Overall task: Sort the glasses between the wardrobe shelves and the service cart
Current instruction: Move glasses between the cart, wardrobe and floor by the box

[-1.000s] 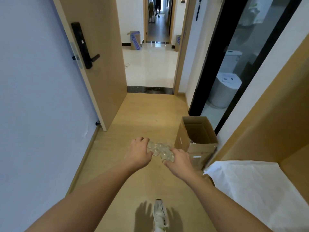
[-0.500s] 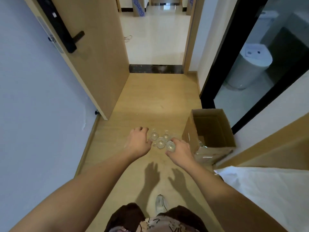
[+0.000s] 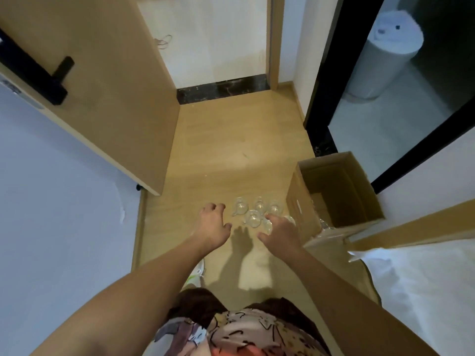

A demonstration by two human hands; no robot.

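Glasses (image 3: 257, 213) stand in a tight cluster on the wooden floor (image 3: 231, 140), just left of an open box (image 3: 334, 194); several appear to have small handles, though clear glass against pale wood makes the count uncertain. More glass seems to lie inside the box at its near corner, too faint to confirm. The left hand (image 3: 213, 224) hovers just left of the cluster, fingers loosely curled and gripping nothing, apart from the nearest glass. The right hand (image 3: 280, 229) lies over the near right side of the cluster, fingers spread and reaching down; contact with a glass is likely, but whether they are clasped round one cannot be told. Neither wardrobe shelves nor cart is identifiable in view. Judgement: the step in hand is handling the group on the floor. Recommended practice: take each glass by handle or body rather than rim, lift straight up so neighbours are not knocked, and keep the wrist clear of the box wall. Touching glasses may clink or tip if dragged sideways.
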